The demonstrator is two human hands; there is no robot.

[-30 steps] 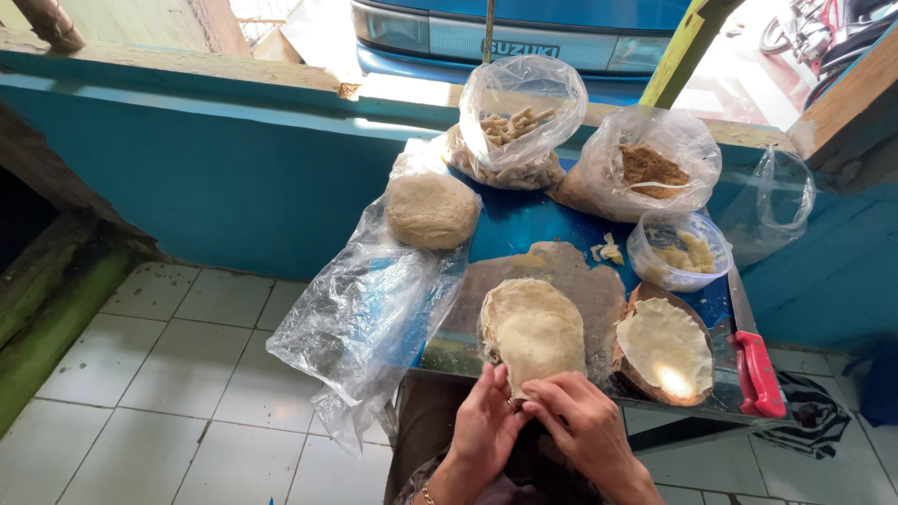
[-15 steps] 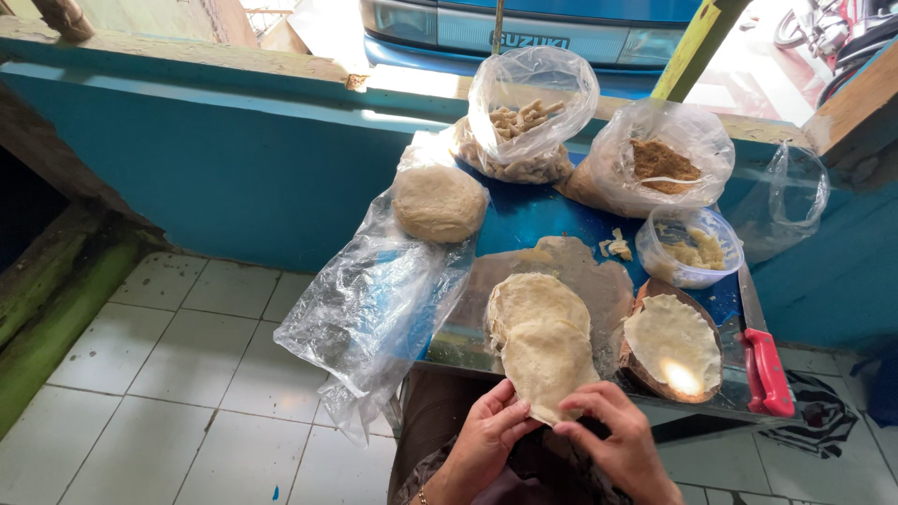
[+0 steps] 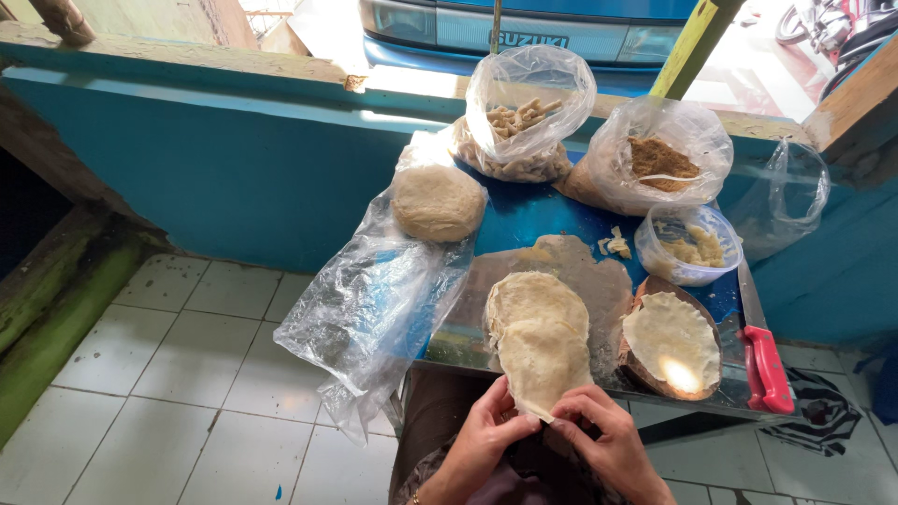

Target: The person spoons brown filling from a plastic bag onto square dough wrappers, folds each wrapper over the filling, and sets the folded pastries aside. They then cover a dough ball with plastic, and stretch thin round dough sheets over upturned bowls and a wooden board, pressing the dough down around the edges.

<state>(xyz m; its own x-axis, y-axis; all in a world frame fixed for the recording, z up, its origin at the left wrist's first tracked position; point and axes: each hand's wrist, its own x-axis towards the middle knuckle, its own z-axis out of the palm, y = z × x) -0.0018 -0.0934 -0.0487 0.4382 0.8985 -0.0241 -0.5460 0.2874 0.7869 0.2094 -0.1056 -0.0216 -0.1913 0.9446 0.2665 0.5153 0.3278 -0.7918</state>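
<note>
While both hands pinch its near tip, the dough sheet (image 3: 538,341) hangs over the front edge of the desk (image 3: 524,220), its far part lying on a floured patch. The left hand (image 3: 482,440) and right hand (image 3: 608,440) have their fingers closed on that tip, side by side. Just right of the sheet sits a round mould (image 3: 669,341) lined with dough, and a red-handled tool (image 3: 767,369) lies beside it. Farther back are a dough ball (image 3: 437,201) on clear plastic, two filled bags (image 3: 528,112) and a small tub (image 3: 687,245).
</note>
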